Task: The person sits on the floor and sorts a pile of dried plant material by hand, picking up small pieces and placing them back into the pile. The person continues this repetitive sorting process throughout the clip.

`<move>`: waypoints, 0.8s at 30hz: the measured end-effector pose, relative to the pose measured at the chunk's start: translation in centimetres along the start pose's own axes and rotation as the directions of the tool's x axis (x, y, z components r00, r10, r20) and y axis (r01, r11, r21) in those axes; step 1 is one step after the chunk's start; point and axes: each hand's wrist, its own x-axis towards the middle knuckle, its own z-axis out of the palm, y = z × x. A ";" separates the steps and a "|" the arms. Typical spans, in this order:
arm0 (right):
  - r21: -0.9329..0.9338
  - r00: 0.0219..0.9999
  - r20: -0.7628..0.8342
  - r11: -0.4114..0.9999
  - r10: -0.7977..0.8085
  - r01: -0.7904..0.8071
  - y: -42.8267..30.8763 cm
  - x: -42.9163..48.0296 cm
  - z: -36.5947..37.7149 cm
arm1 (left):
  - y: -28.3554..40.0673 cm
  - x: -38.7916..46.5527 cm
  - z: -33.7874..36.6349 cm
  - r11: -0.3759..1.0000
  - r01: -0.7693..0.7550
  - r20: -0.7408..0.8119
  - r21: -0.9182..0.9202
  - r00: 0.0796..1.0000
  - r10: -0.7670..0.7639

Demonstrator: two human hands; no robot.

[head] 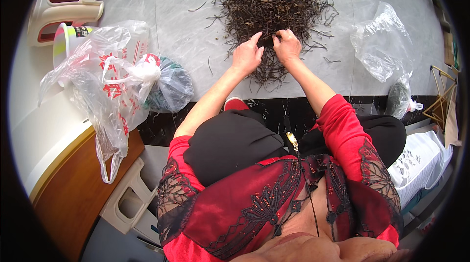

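A large heap of dark, dried plant strands (271, 1) lies on the grey tiled floor, with a narrower part spilling toward me. My left hand (246, 55) is over the left side of that near part, index finger stretched out and thumb apart from it. Just to its right, my right hand (289, 46) has thumb and forefinger brought together among the strands. Whatever fine piece sits between those fingertips is too small to make out. A few loose strands (331, 60) lie scattered around the heap.
At left are a red-printed plastic bag (121, 60), a knotted bag with green contents (167, 87), a bucket (69, 38) and a cream plastic stool (68, 5). A clear plastic bag (383, 43) and a small tied bag (398, 97) lie at right, near a white cloth item (415, 166).
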 end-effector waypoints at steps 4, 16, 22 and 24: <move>0.010 1.000 -0.001 1.000 0.004 -0.004 -0.2 0.0 -0.3 | 0.0 0.0 0.0 1.000 0.008 -0.001 0.008 1.000 -0.008; -0.013 0.971 -0.014 0.972 -0.237 0.236 1.4 0.6 -1.7 | 0.1 0.1 -0.1 1.000 0.018 0.013 0.006 1.000 -0.018; -0.083 0.972 0.124 0.974 -0.202 0.213 1.5 0.3 -2.7 | 0.8 0.1 -0.2 1.000 0.027 0.023 -0.007 0.999 -0.027; -0.041 0.981 0.016 0.980 -0.193 0.193 1.3 0.0 -3.3 | 1.0 0.3 0.1 0.999 0.032 0.020 0.007 0.999 -0.032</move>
